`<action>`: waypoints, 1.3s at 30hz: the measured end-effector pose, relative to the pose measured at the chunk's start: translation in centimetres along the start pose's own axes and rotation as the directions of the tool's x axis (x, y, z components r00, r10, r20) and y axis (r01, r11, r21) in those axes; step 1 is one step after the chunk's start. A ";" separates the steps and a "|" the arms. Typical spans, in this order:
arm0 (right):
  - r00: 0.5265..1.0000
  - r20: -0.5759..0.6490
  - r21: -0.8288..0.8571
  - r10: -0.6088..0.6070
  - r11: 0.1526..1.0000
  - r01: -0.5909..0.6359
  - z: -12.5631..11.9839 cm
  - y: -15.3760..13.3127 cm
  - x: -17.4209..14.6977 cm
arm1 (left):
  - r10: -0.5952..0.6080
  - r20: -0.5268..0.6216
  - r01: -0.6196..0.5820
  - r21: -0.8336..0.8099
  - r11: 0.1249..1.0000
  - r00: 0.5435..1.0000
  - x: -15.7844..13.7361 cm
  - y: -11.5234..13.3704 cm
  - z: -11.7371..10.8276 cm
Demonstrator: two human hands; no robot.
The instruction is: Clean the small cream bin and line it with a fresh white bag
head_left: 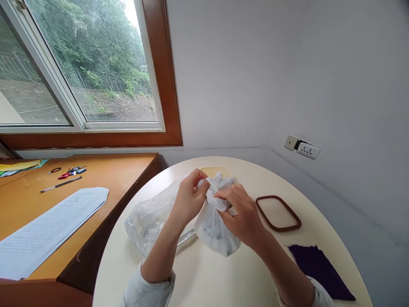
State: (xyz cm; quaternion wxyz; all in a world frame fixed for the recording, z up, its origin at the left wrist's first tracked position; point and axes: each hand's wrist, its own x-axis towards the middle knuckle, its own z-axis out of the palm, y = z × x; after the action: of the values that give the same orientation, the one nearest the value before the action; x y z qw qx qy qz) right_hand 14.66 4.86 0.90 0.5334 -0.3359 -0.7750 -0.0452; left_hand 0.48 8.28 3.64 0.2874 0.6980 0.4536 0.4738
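Observation:
A white plastic bag (217, 232) hangs bulging over the round table, its twisted, knotted neck between my two hands. My left hand (191, 194) pinches the knot from the left with thumb and fingers. From the right, my right hand (239, 213) grips the same knot, thumb below and fingers above. What fills the bag is hidden by the cloudy plastic. Beside it on the left lies a larger clear plastic bag (150, 219), crumpled on the table. Partly behind my hands is a pale yellow flat item (217, 171).
On the round table (204, 283) are a brown rounded frame (278, 228) and a dark purple cloth (321, 273) at the right. The wooden desk (128, 170) at left carries papers (60, 230), a pen (60, 184) and keys (73, 171). A wall socket (308, 150) sits at right.

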 end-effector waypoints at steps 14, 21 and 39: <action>0.991 -0.040 -0.080 0.127 0.988 -0.130 -0.2 0.1 0.2 | -0.138 0.083 0.159 -0.370 0.915 0.987 -0.3 1.0 0.0; 0.993 -0.013 -0.161 0.114 0.980 -0.115 -0.1 0.6 -0.2 | -0.109 0.177 0.162 -0.318 0.934 0.978 -0.4 0.9 -0.2; 0.901 0.076 0.342 0.426 0.838 -0.425 -0.9 -0.2 0.4 | -0.094 0.019 0.095 -0.326 0.941 0.995 0.2 0.0 -1.4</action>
State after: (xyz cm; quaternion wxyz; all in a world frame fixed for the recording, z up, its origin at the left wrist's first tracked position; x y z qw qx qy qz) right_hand 15.16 4.47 1.68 0.5825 -0.3990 -0.6755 0.2125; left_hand -0.76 8.42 4.25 0.4221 0.6189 0.4016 0.5267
